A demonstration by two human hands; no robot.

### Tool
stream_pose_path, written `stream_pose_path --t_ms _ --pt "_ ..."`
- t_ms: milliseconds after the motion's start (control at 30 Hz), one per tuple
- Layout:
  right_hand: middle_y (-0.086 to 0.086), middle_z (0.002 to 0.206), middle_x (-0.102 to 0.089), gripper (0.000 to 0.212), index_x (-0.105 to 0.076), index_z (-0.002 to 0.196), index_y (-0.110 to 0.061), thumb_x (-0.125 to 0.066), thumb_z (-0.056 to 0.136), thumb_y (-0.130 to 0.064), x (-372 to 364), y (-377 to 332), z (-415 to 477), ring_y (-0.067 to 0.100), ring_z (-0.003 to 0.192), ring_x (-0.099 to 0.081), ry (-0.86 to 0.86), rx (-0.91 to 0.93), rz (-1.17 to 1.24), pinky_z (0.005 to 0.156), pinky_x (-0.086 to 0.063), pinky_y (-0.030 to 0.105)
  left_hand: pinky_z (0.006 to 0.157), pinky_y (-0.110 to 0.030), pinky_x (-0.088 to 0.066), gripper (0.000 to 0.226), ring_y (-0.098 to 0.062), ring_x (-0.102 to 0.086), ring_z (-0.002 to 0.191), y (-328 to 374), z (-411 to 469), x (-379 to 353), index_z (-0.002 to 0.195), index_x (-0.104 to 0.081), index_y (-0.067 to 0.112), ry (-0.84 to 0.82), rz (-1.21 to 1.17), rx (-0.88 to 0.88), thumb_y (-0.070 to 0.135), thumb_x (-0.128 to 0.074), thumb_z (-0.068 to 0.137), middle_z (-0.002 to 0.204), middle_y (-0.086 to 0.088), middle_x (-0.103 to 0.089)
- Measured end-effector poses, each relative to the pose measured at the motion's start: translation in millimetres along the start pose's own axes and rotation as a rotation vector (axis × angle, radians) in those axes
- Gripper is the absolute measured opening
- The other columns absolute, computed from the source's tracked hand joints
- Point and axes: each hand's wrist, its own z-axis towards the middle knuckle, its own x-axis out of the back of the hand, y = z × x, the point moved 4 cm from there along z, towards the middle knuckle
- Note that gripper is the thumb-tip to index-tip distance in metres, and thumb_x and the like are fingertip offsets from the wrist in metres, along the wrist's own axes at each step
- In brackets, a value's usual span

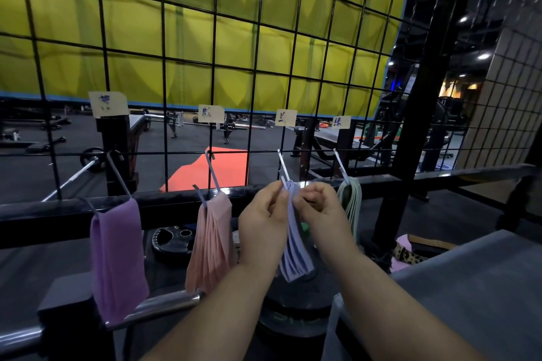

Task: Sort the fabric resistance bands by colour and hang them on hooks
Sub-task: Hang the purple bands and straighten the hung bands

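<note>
Right at the third hook (282,167) on the black wire grid (215,66) is where both hands are busy. The blue bands (294,255) are bunched at the hook's curled tip, and the bundle drops straight down between the two wrists. The left hand (264,220) pinches the top of the bundle from the left side, thumb against fingers. The right hand (319,211) has its fingers curled onto the same top edge from the right, so the hands are nearly touching with the fabric sandwiched between them. I can't tell whether every loop is actually over the hook, since the fingers cover that bit. The purple bands (117,258) hang on the far-left hook and the pink bands (209,243) hang just left of the left hand. The green bands (352,205) hang just right of the right hand, partly tucked behind it. Small paper labels (286,118) sit on the grid above each hook, and a black weight plate (173,243) lies low down behind the pink ones.
</note>
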Motion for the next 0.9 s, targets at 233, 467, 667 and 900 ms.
stream_pose_path --t_ms 233,467,667,900 --pt "-0.005 0.116 -0.070 0.026 -0.063 0.123 -0.025 -0.050 0.101 -0.020 -5.9 -2.6 -0.9 0.010 0.109 -0.065 -0.084 -0.019 0.029 0.091 -0.052 0.028 0.081 -0.006 -0.046 0.029 0.008 -0.061 0.100 0.2 -2.5 -2.0 0.122 -0.066 0.028 -0.054 0.012 -0.040 0.033 -0.059 0.094 0.111 0.016 -0.069" --pt "0.003 0.110 -0.070 0.021 -0.063 0.117 -0.034 -0.050 0.101 -0.030 -6.7 -0.7 -1.4 0.016 0.102 -0.069 -0.109 -0.060 0.057 0.085 -0.054 0.032 0.075 0.001 -0.040 0.029 0.003 -0.060 0.098 2.9 -0.3 -3.3 0.122 -0.066 0.027 -0.030 0.131 -0.090 0.031 -0.057 0.095 0.111 0.014 -0.064" --pt "0.004 0.113 -0.070 0.023 -0.057 0.123 -0.034 -0.049 0.102 -0.030 -12.0 4.4 -4.0 0.021 0.105 -0.068 -0.123 -0.081 0.096 0.093 -0.054 0.046 0.077 0.001 -0.036 0.028 0.001 -0.055 0.098 0.0 3.4 -0.7 0.122 -0.067 0.026 -0.025 0.207 -0.116 0.026 -0.055 0.096 0.109 0.009 -0.062" --pt "0.002 0.115 -0.067 0.027 -0.048 0.120 -0.036 -0.057 0.095 -0.041 -14.1 18.3 -10.4 0.021 0.105 -0.067 -0.061 -0.150 0.094 0.096 -0.052 0.050 0.085 -0.019 -0.048 0.043 0.000 -0.056 0.101 -12.3 -5.4 -2.2 0.129 -0.057 0.035 -0.119 0.228 -0.156 0.050 -0.055 0.088 0.109 0.010 -0.059"
